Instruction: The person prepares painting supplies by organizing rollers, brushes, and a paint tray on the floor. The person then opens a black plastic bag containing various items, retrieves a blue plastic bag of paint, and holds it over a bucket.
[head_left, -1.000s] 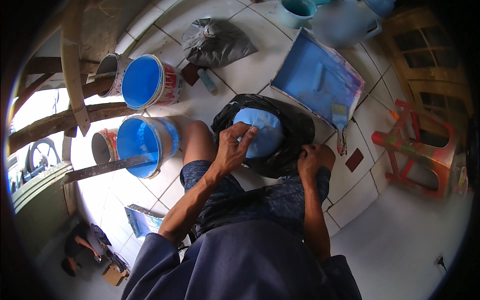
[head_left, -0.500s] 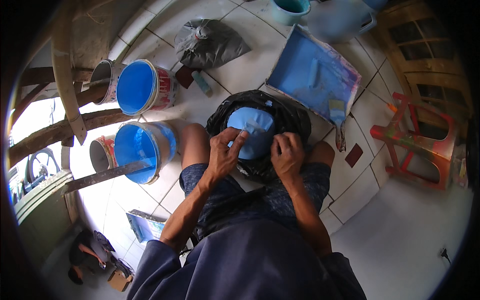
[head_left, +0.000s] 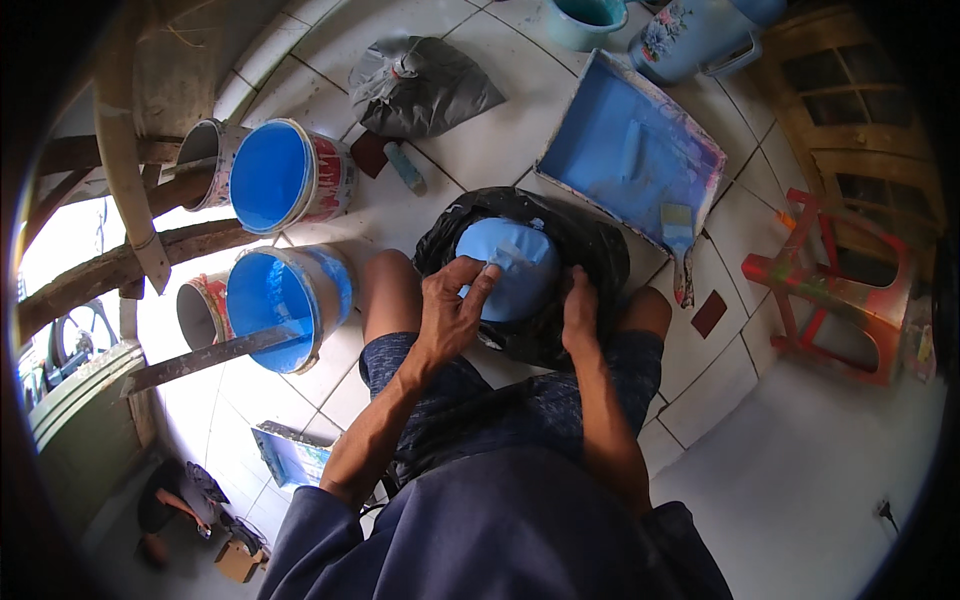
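A rounded, smooth light-blue mass (head_left: 520,285) sits in the mouth of a black plastic bag (head_left: 597,245) between my knees. A paler blue patch lies on its top. My left hand (head_left: 452,308) is at its left side, thumb and forefinger pinched together over it; what they hold is too small to make out. On the right, my right hand (head_left: 579,312) is against the bag's side, its fingers fairly straight and no object visible in it.
Ahead right lies a blue paint tray (head_left: 610,130) with a paintbrush (head_left: 678,240). Paint buckets (head_left: 268,175) stand left. A grey bag (head_left: 420,85), a floral jug (head_left: 690,40) and a teal tub (head_left: 585,22) are farther off. A red stool (head_left: 830,285) stands right. Another person (head_left: 170,505) is lower left.
My right hand has shifted slightly right and straightened from curled fingers, coming to the bag's side. My left hand stays pinched over the blue mass.
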